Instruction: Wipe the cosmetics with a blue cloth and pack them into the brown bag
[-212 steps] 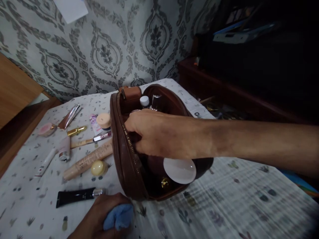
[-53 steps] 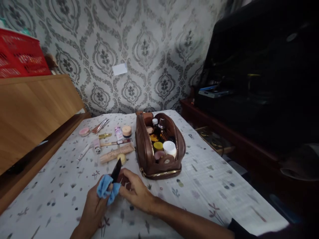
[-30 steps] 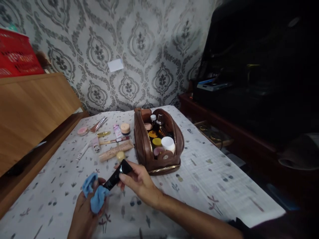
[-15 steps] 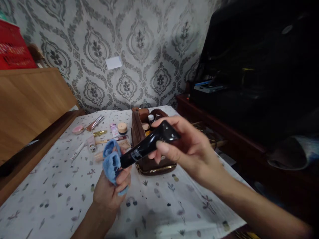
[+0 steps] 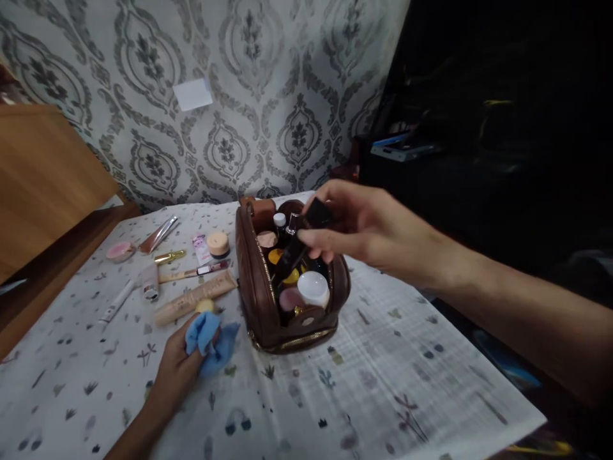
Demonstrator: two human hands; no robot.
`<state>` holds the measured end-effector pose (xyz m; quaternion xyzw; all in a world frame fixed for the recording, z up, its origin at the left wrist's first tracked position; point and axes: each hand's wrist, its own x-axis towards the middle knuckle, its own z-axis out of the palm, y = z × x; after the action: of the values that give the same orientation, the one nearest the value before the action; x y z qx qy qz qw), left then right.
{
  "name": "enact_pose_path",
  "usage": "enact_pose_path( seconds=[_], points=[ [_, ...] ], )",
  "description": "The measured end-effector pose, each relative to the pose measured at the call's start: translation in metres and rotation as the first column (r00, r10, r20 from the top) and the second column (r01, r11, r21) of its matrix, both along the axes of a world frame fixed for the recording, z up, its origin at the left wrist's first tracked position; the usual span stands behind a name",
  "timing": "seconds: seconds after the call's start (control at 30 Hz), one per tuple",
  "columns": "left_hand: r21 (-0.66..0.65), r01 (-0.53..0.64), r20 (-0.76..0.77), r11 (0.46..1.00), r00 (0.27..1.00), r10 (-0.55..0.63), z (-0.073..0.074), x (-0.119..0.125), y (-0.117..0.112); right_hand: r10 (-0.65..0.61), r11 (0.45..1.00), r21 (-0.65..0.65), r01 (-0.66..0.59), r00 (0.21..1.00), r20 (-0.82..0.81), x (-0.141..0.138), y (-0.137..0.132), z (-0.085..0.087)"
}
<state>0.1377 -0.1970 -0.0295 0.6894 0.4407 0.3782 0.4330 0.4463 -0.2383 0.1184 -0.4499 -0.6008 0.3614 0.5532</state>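
My right hand (image 5: 352, 223) grips a black cosmetic tube (image 5: 292, 252) by its wide end, and the narrow end points down into the open brown makeup bag (image 5: 253, 287). Inside the bag are a white round-lidded jar (image 5: 313, 287), a small bottle with a white cap (image 5: 280, 223), yellow items and a pinkish item, partly covered by the tube and my fingers. Left of the bag, my left hand (image 5: 177, 351) is closed on a crumpled blue cloth (image 5: 211, 342). Just beyond that hand lies a beige tube (image 5: 196, 297), with a pale yellow round thing (image 5: 205, 306) beside it.
Several cosmetics lie at the left of the patterned tablecloth (image 5: 287, 415), among them a pink compact (image 5: 121, 251), a gold tube (image 5: 170, 257), a beige-lidded jar (image 5: 218, 244) and a white tube (image 5: 117, 303). A wooden panel (image 5: 48, 179) stands left; a dark screen (image 5: 479, 96) stands right.
The black tube has left the blue cloth and moved into the bag's opening with my right hand. My left hand with the cloth has dropped to the left. The view has shifted.
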Motion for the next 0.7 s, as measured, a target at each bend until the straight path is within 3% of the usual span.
enact_pose_path(
  seconds=[0.13, 0.23, 0.37, 0.5, 0.7],
  points=[
    [0.042, 0.057, -0.067, 0.997, 0.996, -0.054, -0.016, -0.006, 0.008, 0.216, 0.968, -0.139, -0.208, 0.975, 0.048, -0.002, 0.031, -0.018],
    [0.057, 0.134, -0.111, 0.989, 0.986, -0.127, -0.018, -0.006, 0.010, 0.280, 0.948, -0.176, -0.264, 0.957, 0.071, -0.002, 0.048, -0.029],
    [0.093, 0.155, -0.157, 0.983, 0.978, -0.140, -0.012, -0.002, 0.012, 0.296, 0.921, -0.292, -0.257, 0.950, 0.098, -0.009, 0.056, -0.029],
    [0.140, 0.163, -0.201, 0.977, 0.970, -0.133, -0.008, 0.000, 0.016, 0.256, 0.887, -0.442, -0.135, 0.940, 0.226, -0.019, 0.053, -0.014],
    [0.131, 0.168, -0.223, 0.977, 0.965, -0.136, -0.009, 0.000, 0.017, 0.375, 0.840, -0.524, -0.143, 0.850, 0.369, -0.015, 0.057, -0.007]
  ],
)
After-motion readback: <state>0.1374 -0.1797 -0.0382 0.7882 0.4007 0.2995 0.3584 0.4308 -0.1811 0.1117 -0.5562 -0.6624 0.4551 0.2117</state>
